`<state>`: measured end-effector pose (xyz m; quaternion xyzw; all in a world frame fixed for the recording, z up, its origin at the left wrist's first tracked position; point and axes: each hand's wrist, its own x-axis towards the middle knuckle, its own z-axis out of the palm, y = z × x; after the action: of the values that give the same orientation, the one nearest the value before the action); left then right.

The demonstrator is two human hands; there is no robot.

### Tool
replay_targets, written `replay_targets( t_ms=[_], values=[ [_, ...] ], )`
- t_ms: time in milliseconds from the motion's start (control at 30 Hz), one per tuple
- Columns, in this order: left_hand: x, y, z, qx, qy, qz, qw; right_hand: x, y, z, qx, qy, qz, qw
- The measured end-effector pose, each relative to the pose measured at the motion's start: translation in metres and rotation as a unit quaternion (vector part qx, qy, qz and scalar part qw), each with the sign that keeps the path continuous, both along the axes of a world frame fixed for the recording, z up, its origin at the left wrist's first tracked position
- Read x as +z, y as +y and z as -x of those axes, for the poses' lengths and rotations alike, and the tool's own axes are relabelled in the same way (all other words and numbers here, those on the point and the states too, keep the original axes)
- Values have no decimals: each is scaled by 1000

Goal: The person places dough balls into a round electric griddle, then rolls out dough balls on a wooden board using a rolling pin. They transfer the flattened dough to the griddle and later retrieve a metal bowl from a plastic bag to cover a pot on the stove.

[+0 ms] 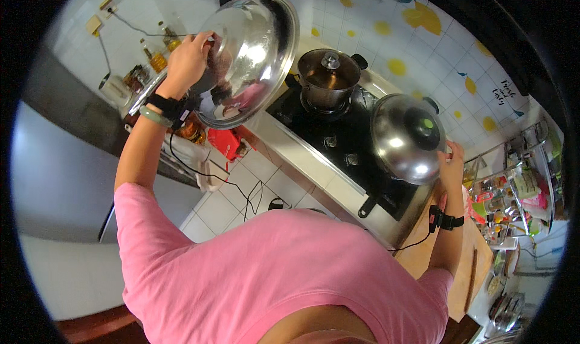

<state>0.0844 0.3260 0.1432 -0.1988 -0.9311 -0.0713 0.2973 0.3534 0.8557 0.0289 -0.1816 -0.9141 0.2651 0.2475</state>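
Note:
My left hand is raised at the upper left, its fingers closed on a large shiny metal dome lid. This lid is tilted on its side, and the exact spot of the grip is partly hidden. On the right of the stove a second steel dome lid with a black knob covers a wok, whose black handle points toward me. Fingers of my right hand are closed at the right rim of that wok lid. A steel pot with a glass lid stands on the far left burner.
The black hob is set in a pale counter. A wooden cutting board lies at the right, near a crowded rack. Oil bottles stand at the left, near a grey fridge. A cable hangs from my left wrist.

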Motion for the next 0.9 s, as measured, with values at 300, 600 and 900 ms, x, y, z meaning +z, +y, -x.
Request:
replay_targets(
  t_ms=[300, 600, 900],
  values=[
    [-11, 40, 138, -183, -178, -166, 952, 12, -41, -37, -74, 64, -50, 994],
    [-51, 108, 231, -236, -345, -376, 827, -1, -80, -105, -245, 2, -2, 969],
    [-102, 182, 289, -94, -263, -360, 890, 5, -128, -127, -301, -32, 12, 953]
  ],
)
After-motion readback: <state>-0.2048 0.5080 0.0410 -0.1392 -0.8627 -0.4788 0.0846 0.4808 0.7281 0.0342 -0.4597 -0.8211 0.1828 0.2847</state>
